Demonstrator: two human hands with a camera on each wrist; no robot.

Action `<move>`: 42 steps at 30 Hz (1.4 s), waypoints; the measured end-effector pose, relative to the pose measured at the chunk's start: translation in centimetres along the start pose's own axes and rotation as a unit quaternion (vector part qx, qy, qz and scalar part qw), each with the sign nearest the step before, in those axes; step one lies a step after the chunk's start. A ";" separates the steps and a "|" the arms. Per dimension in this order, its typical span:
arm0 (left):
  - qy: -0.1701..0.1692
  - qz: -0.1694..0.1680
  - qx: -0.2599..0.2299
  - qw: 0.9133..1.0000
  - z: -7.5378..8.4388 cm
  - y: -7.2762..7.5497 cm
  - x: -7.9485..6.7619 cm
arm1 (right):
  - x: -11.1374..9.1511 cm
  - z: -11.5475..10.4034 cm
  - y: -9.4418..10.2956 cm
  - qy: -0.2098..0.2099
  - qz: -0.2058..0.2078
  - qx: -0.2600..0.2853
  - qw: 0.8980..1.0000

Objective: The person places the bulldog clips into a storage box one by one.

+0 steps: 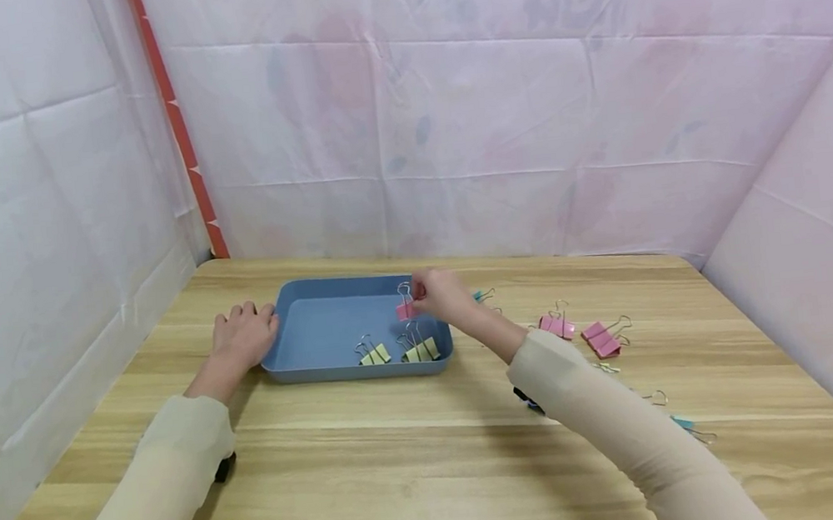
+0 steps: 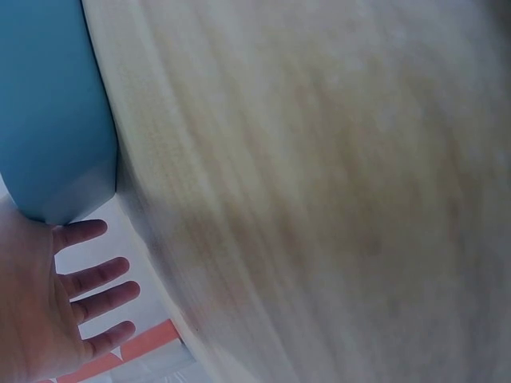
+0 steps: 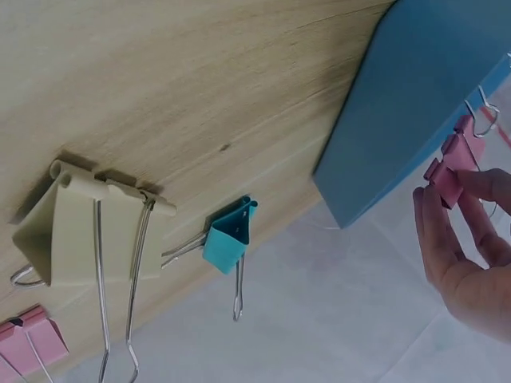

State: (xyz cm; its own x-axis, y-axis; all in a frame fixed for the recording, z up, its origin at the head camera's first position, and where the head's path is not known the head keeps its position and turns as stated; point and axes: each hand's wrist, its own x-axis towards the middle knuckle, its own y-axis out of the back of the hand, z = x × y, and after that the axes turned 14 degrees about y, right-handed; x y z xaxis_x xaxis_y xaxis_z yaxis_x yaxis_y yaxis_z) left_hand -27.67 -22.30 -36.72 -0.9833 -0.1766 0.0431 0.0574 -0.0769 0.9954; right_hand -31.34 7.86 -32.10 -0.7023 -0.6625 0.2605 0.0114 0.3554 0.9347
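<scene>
My right hand (image 1: 446, 295) pinches a pink binder clip (image 1: 406, 309) between thumb and fingers, over the right end of a blue tray (image 1: 337, 372). The right wrist view shows the clip (image 3: 463, 148) with its wire handles out, close by the tray's wall (image 3: 391, 112). Inside the tray, toward its front right, sit a pale yellow binder clip (image 1: 375, 355) and another pale yellow clip (image 1: 421, 351). At the tray's left side rests my left hand (image 1: 245, 337). Its fingers are straight and spread in the left wrist view, the hand (image 2: 36, 295) against the tray's corner.
Right of the tray lie pink binder clips (image 1: 603, 341), a teal clip (image 3: 227, 235), a large pale yellow clip (image 3: 88, 227) and several others, some partly behind my right sleeve (image 1: 612, 417). White sheeting (image 1: 480, 137) hangs behind the wooden table (image 1: 377, 473) and at both sides.
</scene>
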 end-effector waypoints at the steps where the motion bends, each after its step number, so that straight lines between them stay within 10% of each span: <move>1: 0.000 0.000 0.000 1.000 0.0 0.0 0.0 | 0.1 0.1 -0.2 0.003 -0.011 -0.002 1.000; 12: -0.007 0.000 -0.001 1.000 0.1 -0.2 0.0 | 0.0 0.6 -0.8 -0.013 -0.103 -0.011 0.995; 42: -0.001 0.003 -0.003 1.000 -0.4 -0.4 0.2 | -1.2 3.0 4.0 -0.110 0.033 0.061 0.992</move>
State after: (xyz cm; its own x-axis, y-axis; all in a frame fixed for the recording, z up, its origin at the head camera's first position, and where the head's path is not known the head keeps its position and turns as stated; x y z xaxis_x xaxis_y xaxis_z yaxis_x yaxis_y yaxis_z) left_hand -27.86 -22.66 -37.11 -0.9835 -0.1743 0.0491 0.0641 -0.0816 0.9946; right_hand -32.60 12.03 -29.37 -0.8410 -0.4808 0.2480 -0.0143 0.4781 0.8782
